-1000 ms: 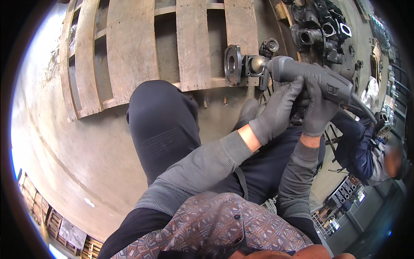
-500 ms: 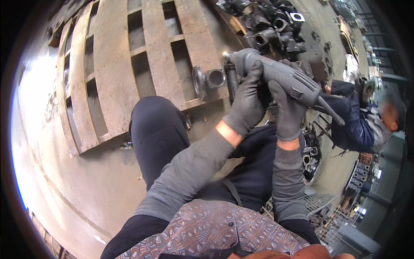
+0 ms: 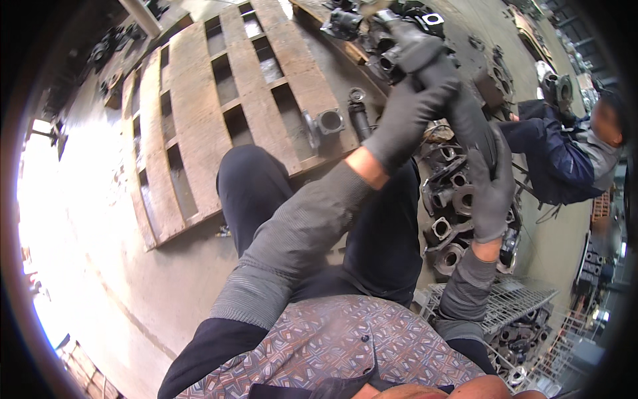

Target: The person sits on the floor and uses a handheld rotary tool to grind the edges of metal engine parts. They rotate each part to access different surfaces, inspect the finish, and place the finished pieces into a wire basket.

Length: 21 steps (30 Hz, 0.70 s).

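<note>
A dark grey electric grinder (image 3: 462, 110) slants across the upper middle, its metal head end toward the piled castings. My left hand (image 3: 412, 123), in a grey glove, is closed around its front part. My right hand (image 3: 490, 189), gloved alike, holds the rear end between thumb and fingers; part of that grip is hidden. The tool's tip is blurred. Left of my left hand, a flanged metal pipe fitting (image 3: 325, 123) rests at the near right corner of a wooden pallet (image 3: 193, 86). A dark cylindrical part (image 3: 359, 116) stands between that fitting and my left hand.
Dark metal castings (image 3: 342, 23) are heaped at the top. More castings (image 3: 448, 229) lie below the grinder, right of my knee. A wire basket (image 3: 512, 306) is at lower right. A seated person (image 3: 565, 156) handles a metal part (image 3: 563, 92) on the right.
The grinder has swung from pointing left to pointing upward, away from the cylindrical part. My left hand has risen; my right hand has shifted right toward the tool's rear. The view has shifted.
</note>
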Each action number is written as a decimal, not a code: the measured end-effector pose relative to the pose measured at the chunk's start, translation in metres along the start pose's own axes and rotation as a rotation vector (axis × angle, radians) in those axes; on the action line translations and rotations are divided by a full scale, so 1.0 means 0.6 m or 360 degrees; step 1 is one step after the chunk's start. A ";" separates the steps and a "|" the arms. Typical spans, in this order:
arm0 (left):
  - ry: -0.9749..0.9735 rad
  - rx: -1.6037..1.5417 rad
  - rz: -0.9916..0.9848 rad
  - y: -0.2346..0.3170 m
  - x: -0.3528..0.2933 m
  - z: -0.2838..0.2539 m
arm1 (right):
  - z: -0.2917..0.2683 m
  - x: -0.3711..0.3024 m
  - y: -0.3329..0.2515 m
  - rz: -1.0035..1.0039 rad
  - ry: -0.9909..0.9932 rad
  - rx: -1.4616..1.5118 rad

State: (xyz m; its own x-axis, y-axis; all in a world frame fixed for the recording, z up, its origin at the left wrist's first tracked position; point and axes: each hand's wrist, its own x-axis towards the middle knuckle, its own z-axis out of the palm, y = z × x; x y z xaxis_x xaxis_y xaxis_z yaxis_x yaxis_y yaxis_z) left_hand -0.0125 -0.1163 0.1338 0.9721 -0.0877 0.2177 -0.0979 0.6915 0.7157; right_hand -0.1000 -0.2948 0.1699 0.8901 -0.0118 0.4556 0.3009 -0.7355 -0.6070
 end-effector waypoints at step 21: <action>-0.0488 0.1457 -0.0324 -0.189 -0.179 0.156 | -0.068 -0.239 0.201 0.0614 -0.0021 0.0490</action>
State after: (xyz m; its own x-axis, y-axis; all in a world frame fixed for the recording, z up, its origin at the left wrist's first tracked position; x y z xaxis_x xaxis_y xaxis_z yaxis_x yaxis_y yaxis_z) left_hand -0.1257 -0.2524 0.0912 0.9039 -0.4151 0.1034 -0.1877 -0.1678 0.9678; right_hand -0.2051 -0.4094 0.0579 0.9602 -0.2338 0.1528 0.0341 -0.4450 -0.8949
